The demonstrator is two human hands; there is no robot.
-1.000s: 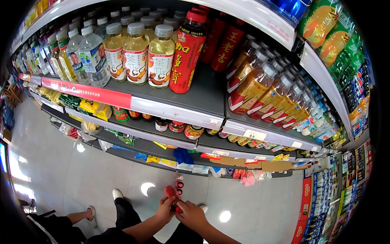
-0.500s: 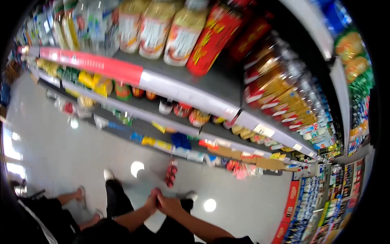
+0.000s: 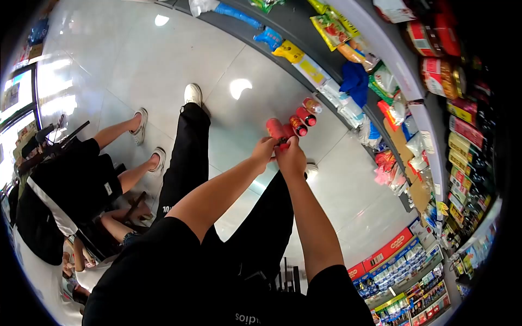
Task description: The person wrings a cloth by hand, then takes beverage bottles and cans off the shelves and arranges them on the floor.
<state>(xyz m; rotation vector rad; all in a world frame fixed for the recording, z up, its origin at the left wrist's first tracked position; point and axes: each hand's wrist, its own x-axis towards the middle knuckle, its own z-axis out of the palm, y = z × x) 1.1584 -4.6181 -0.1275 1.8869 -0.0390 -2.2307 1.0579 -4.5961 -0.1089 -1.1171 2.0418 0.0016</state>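
Pale tiled floor [image 3: 141,60], glossy w/ light spots, runs up to a low shelf [image 3: 348,98] of packets; another person's legs [image 3: 117,132] are off to the L, well apart from mine.

Both hands are together out front, clamped on a red bottle [image 3: 275,129] held above the floor. L hand [image 3: 264,150] has the near end from the L side; R hand [image 3: 293,156] closes on the same end from the R, thumb up by the dark part. Far end of the body sticks out past the fingers. Can't see the fingertips underneath, so exact wrap = unknown.

Just beyond, near the shelf, two more red bottles and a clear one [image 3: 312,105] sit close together; can't tell if they're upright.

Handling, my guess: prob. plastic, smooth & rather slick, fairly stiff at the ends w/ a bit of give mid-wall. If full, it's mod. heavy & nose-down at the free end; fill lvl not visible. Not v. fragile, but a drop on tile could dent it. Best hold IMO: L palm round the mid-body, firm not crushing, R fingers at the narrow end.
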